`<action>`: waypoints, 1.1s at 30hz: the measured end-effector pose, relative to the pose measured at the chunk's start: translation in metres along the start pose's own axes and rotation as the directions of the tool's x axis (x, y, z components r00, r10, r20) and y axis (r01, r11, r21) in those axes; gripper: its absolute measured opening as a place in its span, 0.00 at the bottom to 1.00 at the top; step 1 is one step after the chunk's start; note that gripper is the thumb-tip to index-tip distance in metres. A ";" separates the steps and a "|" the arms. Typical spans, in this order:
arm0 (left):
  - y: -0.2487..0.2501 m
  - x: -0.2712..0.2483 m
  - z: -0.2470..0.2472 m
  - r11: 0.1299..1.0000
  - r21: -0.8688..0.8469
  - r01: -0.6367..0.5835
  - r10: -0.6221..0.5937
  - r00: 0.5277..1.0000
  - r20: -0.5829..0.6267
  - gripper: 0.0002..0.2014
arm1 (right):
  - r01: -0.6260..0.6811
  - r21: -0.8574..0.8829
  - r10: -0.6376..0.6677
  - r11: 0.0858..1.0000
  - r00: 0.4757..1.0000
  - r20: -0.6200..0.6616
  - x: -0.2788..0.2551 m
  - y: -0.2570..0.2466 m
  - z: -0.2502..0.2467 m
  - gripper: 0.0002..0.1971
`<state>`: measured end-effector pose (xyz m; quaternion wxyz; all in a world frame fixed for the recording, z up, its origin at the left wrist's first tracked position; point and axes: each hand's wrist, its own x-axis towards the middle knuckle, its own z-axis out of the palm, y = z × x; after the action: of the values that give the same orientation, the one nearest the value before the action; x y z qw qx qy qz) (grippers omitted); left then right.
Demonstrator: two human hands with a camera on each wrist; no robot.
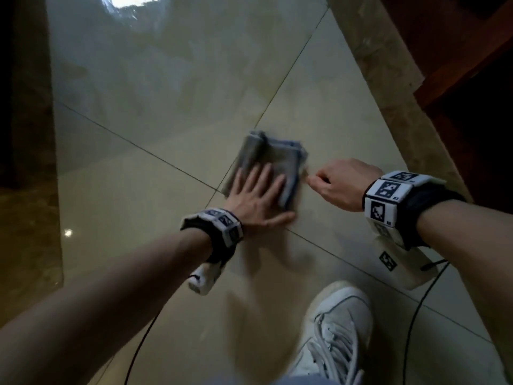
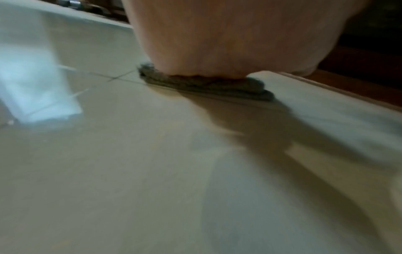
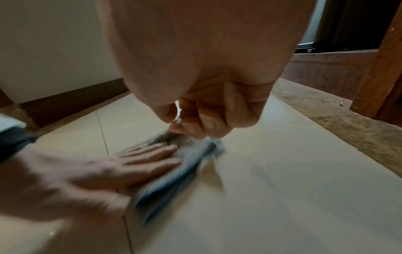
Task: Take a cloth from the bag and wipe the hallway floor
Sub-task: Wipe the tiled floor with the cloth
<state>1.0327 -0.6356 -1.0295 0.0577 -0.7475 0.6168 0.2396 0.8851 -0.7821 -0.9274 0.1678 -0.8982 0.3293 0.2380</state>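
A folded grey-blue cloth [image 1: 266,157] lies flat on the glossy beige floor tiles [image 1: 133,212], near where the grout lines cross. My left hand [image 1: 259,188] presses on its near half with fingers straight and spread, thumb on the tile. In the left wrist view the palm [image 2: 228,43] sits on the stacked folds of the cloth [image 2: 206,85]. My right hand [image 1: 319,180] hovers at the cloth's right edge with fingers curled in. In the right wrist view its fingertips [image 3: 189,125] hang just over the blurred cloth [image 3: 193,154]; nothing plainly shows between them.
My white sneaker [image 1: 333,329] stands on the tiles just behind the hands. A speckled stone border strip [image 1: 388,87] and a dark wooden frame [image 1: 458,65] run along the right. Dark flooring [image 1: 27,218] edges the left. Thin black cables [image 1: 416,315] trail from both wrists.
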 end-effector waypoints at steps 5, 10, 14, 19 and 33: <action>-0.037 0.001 -0.004 0.931 0.210 -0.298 0.294 0.954 0.051 0.35 | 0.019 0.052 -0.021 0.998 0.999 0.032 0.029 0.005 -0.005 0.23; -0.085 0.030 -0.034 0.880 -0.206 0.428 -0.448 0.892 -0.060 0.35 | 0.045 0.060 -0.047 0.997 0.998 0.030 0.053 -0.002 -0.002 0.25; -0.060 0.061 -0.049 0.683 -0.391 0.617 -0.668 0.745 0.008 0.44 | 0.056 0.073 -0.057 0.996 0.998 0.019 0.076 -0.007 -0.014 0.25; 0.000 0.062 -0.027 0.995 -0.047 0.092 -0.094 0.995 -0.033 0.44 | 0.085 0.062 -0.084 0.994 0.996 -0.013 0.098 -0.020 -0.022 0.20; -0.089 0.081 -0.058 0.728 -0.335 0.599 -0.641 0.767 -0.022 0.46 | 0.083 0.002 -0.083 0.997 0.996 0.023 0.103 -0.021 -0.036 0.21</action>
<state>1.1441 -0.7092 -1.0314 -0.0253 -0.9245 0.2882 0.2481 0.9802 -0.8358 -0.9502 0.1819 -0.9083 0.2897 0.2409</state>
